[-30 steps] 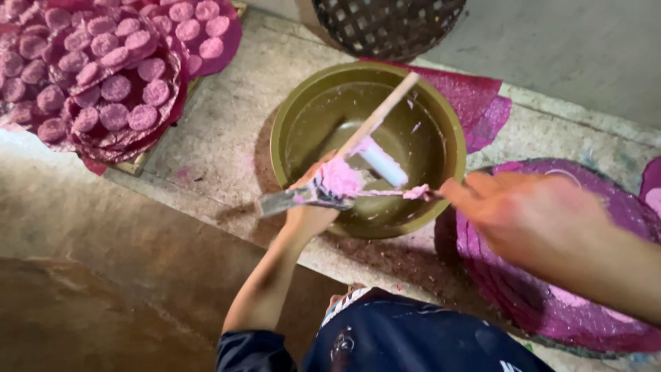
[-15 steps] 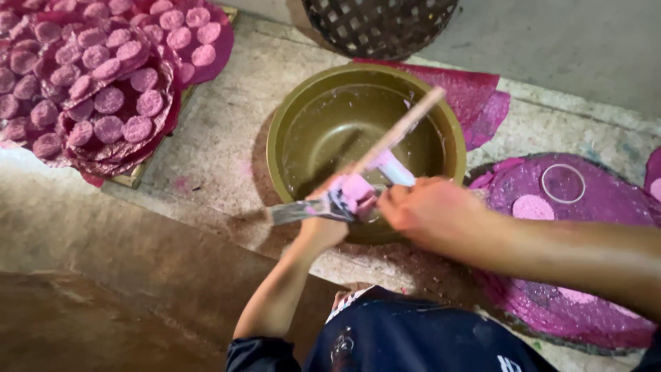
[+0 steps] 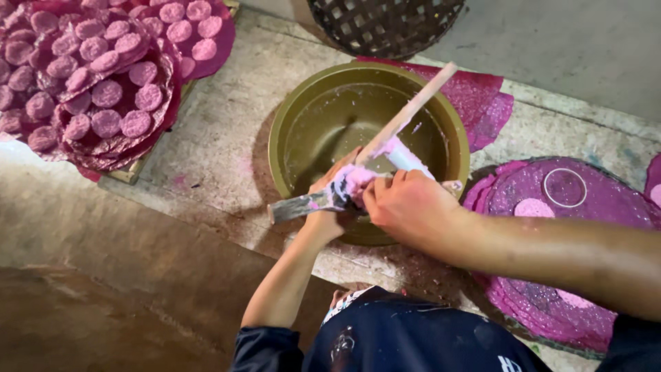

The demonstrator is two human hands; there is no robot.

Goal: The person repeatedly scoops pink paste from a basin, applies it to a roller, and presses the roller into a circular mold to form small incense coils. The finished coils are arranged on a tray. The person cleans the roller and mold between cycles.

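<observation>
Here, at the frame's centre, I see my left hand (image 3: 330,193) clamped on a wooden stick (image 3: 406,114) and a metal scraper (image 3: 299,205) over the olive bowl (image 3: 289,131); my right hand (image 3: 406,207) pinches pink paste (image 3: 358,180) beside it.

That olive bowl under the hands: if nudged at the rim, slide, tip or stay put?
The olive bowl looks wide with a flat base, so tipping seems unlikely. It appears nearly empty, probably light, so a push may slide it along the rough ledge. Its wet-looking walls could be slippery to grip.
</observation>
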